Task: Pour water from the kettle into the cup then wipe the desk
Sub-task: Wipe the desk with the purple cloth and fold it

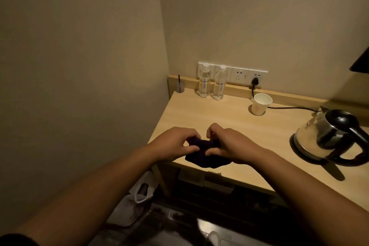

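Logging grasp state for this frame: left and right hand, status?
Left hand: closed, pinching the dark cloth on the desk.
Right hand: closed, gripping the same cloth.

Desk (229, 118) layout, my view:
Cloth (201, 159) at front edge, btwn my left hand (175, 144) & right hand (229, 144). Kettle (327, 136) toward right edge. Cup (260, 104) near back edge, left of kettle. Two bottles (211, 84) w/ small holder (180, 87) in back-left corner.
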`<action>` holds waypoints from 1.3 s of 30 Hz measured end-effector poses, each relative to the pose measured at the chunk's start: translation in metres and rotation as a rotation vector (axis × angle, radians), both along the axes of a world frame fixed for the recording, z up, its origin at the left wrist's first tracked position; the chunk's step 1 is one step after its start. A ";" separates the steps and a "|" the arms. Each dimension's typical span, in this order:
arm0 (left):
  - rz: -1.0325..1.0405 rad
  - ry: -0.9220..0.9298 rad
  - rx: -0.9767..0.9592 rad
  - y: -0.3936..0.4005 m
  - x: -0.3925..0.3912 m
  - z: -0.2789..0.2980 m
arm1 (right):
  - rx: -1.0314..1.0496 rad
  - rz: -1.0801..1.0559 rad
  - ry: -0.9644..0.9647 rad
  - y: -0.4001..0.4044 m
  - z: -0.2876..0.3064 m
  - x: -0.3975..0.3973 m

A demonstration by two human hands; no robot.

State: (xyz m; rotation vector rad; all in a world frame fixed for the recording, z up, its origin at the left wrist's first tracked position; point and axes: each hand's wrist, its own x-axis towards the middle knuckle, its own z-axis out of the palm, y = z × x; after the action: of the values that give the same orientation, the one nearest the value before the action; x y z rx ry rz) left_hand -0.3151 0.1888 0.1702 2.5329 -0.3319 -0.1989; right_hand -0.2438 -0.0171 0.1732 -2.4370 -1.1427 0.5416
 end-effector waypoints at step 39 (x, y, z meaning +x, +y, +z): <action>-0.447 0.153 0.712 0.119 0.089 -0.196 | -0.425 -0.025 -0.107 0.032 -0.194 0.045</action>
State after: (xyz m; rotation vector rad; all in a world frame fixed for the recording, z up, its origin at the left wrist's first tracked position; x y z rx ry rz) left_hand -0.2259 0.3078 -0.0256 3.0623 -0.8958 -0.8002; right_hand -0.1988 0.0153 -0.0211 -2.8663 -1.1296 0.7152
